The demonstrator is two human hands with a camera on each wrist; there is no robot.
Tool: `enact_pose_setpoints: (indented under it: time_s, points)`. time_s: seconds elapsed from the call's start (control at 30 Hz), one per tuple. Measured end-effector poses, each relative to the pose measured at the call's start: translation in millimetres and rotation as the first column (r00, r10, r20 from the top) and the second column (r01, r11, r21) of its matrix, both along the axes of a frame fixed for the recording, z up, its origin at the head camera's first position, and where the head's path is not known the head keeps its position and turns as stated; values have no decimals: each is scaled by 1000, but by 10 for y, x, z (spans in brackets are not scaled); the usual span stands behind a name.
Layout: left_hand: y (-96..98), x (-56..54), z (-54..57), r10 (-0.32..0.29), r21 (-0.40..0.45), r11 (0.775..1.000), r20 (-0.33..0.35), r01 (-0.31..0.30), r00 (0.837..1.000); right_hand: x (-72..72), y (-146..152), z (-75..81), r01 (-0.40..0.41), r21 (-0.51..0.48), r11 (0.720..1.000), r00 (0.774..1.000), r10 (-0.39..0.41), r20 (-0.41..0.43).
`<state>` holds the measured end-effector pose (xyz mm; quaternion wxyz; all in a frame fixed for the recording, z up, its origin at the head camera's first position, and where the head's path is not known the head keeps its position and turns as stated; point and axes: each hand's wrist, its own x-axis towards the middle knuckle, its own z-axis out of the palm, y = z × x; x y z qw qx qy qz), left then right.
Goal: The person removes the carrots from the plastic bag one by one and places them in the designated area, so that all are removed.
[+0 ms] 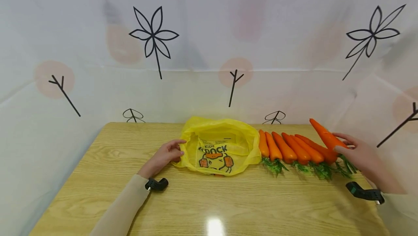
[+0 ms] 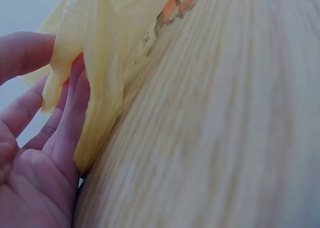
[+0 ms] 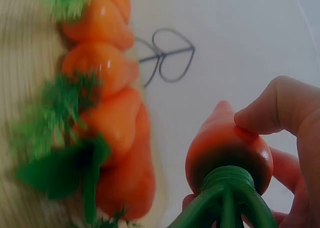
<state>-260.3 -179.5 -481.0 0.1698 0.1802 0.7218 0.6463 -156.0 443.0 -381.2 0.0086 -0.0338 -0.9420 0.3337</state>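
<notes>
A yellow plastic bag (image 1: pixel 243 163) with a printed duck lies with its mouth spread wide in the middle of the table. At its left rim my left hand (image 1: pixel 168 153) pinches the thin plastic between thumb and fingers, and the left wrist view shows the bag's edge (image 2: pixel 102 87) folded among them. On the right, my right hand (image 1: pixel 356 152) grips a carrot (image 1: pixel 326 134) by its thick end, tip pointing up and to the left. Its green stem (image 3: pixel 227 180) faces the right wrist camera. The held carrot is raised above the right end of a row of carrots (image 1: pixel 287 150).
Several carrots with leafy green tops (image 1: pixel 275 166) lie side by side against the bag's right side. A wooden table (image 1: pixel 196 203) spreads beneath everything. Behind it hangs a pale cloth (image 1: pixel 202 94) with flower and twig drawings.
</notes>
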Motion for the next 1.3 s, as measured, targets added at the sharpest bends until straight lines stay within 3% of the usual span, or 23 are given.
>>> enact_pose_setpoints:
  time_s: [0.27, 0.5, 0.63, 0.9, 1.3]
  points:
    - [-8, 11, 14, 4, -6, 1000, 10, -4, 1000, -82, 301, -92, 35, 38, 999, 998, -36, 43]
    - [-16, 15, 14, 7, -8, 1000, 12, -6, 1000, -184, 433, -221, 9, 92, 996, 998, -16, 67]
    - [-12, 34, 27, 12, -10, 1000, 11, -12, 1000, -218, 459, -275, -10, 69, 998, 997, 4, 79]
    - [-6, 55, 52, 14, -20, 1000, -2, -14, 1000, -217, 492, -393, -26, -21, 999, 996, 28, 79]
    - [12, 40, 40, 28, -20, 999, -4, -28, 1000, -209, 512, -448, -56, 47, 997, 995, 52, 81]
